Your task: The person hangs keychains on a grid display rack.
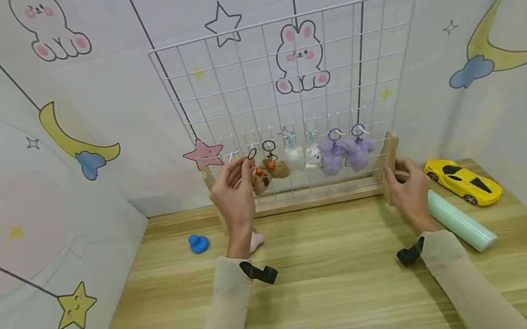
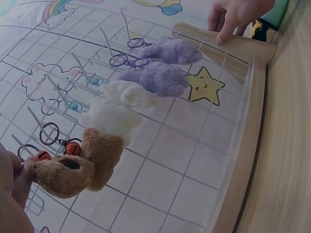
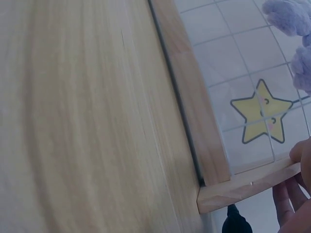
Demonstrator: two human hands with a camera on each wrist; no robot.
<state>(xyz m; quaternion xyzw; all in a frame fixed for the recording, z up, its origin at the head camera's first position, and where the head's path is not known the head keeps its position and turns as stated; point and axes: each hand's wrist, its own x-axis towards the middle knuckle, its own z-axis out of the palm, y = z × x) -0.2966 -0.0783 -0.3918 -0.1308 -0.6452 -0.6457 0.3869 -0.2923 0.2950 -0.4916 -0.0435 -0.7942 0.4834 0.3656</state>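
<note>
My left hand (image 1: pixel 234 195) pinches a brown plush keychain (image 2: pixel 63 177) near its ring and orange bell, at the left of a row of hooks. Its dark ring (image 1: pixel 252 154) is by the fingertips; whether it sits fully on the hook I cannot tell. Beside it hangs a second brown plush keychain (image 1: pixel 278 169), then white plush keychains (image 1: pixel 295 159) and purple plush keychains (image 1: pixel 358 153). They hang on a white wire grid rack (image 1: pixel 255 99) in a wooden base (image 1: pixel 322 197). My right hand (image 1: pixel 410 190) grips the right wooden upright (image 3: pixel 250 187) between thumb and fingers.
A yellow toy car (image 1: pixel 463 182) and a pale green cylinder (image 1: pixel 463 221) lie to the right on the wooden table (image 1: pixel 338 292). On the left sits a small blue toy (image 1: pixel 198 243). A pale pink object (image 1: pixel 256 241) is partly hidden behind my left wrist.
</note>
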